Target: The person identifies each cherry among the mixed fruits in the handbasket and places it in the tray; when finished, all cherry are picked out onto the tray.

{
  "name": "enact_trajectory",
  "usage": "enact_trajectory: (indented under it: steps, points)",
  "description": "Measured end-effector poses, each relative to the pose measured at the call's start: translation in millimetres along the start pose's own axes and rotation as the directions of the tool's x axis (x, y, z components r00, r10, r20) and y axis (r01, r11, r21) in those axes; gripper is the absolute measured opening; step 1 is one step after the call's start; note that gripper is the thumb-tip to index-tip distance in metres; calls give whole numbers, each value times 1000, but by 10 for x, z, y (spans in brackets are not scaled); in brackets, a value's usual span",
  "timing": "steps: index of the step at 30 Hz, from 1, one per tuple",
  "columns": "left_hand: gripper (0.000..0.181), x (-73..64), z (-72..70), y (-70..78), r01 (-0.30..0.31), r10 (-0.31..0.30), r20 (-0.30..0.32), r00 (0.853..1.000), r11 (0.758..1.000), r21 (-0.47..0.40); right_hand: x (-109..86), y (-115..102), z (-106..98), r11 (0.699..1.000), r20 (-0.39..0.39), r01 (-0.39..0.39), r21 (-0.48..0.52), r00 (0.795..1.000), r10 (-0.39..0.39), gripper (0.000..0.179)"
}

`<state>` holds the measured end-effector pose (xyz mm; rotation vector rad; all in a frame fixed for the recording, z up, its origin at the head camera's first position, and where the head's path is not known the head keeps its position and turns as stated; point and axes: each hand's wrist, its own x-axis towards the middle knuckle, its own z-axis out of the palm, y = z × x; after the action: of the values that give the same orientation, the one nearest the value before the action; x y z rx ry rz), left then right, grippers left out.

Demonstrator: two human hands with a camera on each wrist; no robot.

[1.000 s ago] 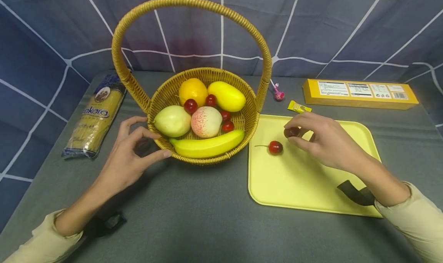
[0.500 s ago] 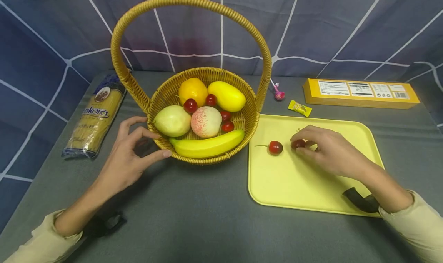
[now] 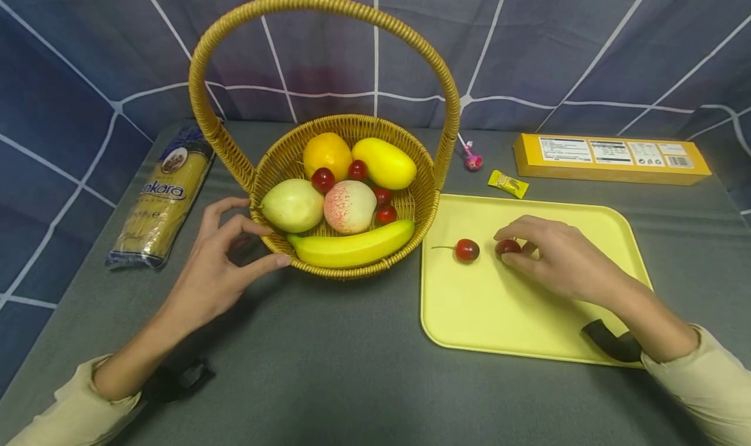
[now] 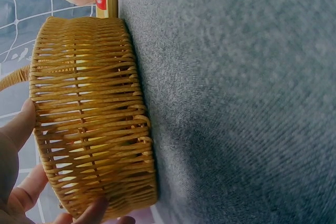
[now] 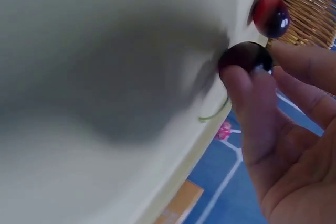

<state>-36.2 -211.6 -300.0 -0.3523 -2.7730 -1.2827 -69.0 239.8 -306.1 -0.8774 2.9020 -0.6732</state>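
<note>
In the head view, my left hand (image 3: 217, 270) holds the near left side of a wicker basket (image 3: 346, 273), thumb at the rim and fingers bent along its side. The basket contains a banana (image 3: 352, 244), a peach (image 3: 349, 207), an orange (image 3: 326, 156), a mango (image 3: 384, 163), a pale green fruit (image 3: 292, 205) and several cherries (image 3: 323, 180). Over the yellow tray (image 3: 487, 315), my right hand (image 3: 554, 257) pinches a dark red cherry (image 5: 241, 55) between thumb and fingers, low near the tray surface. A second cherry (image 3: 467, 250) with a stem lies left of it.
A pasta packet (image 3: 162, 201) lies left of the basket. Behind the tray are a wrapped yellow candy (image 3: 508, 184), a pink lollipop (image 3: 472, 161) and a long orange box (image 3: 610, 160). Patterned cloth hangs along the back, and the basket's tall handle (image 3: 323, 2) arches above the fruit.
My right hand has moved slightly right and toward me with the pinched cherry, then nearly stopped. My left hand and the basket have stayed in place.
</note>
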Motion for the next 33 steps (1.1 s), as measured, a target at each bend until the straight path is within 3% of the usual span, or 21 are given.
enact_trajectory:
  steps: [5, 8, 18, 21, 24, 29, 33]
  points:
    - [34, 8, -2, 4, -2, 2, -6, 1000, 1000, 1, 35, -132, -38, 993, -163, 98, -69, 981, -108, 28]
    - [34, 8, -5, 7, 1, -1, -7, 1000, 1000, 4, 87, -273, -54, 990, -228, 137, -30, 964, -141, 29]
    - [34, 19, -8, 24, 5, -5, -10, 1000, 1000, 24, 394, -734, -5, 943, -306, 311, 120, 915, -263, 22]
    - [34, 21, -10, 33, 7, -7, -13, 1000, 999, 34, 535, -807, 24, 932, -278, 329, 150, 919, -280, 21]
    - [34, 19, -13, 40, 11, -10, -14, 1000, 999, 39, 697, -856, 58, 931, -223, 306, 196, 939, -262, 20]
    - [35, 10, -18, 42, 14, -13, -12, 1000, 999, 38, 959, -930, 79, 945, -108, 182, 274, 982, -157, 22]
    - [36, 8, -21, 43, 19, -19, -8, 1000, 999, 43, 1131, -964, 84, 947, -48, 96, 306, 995, -85, 31]
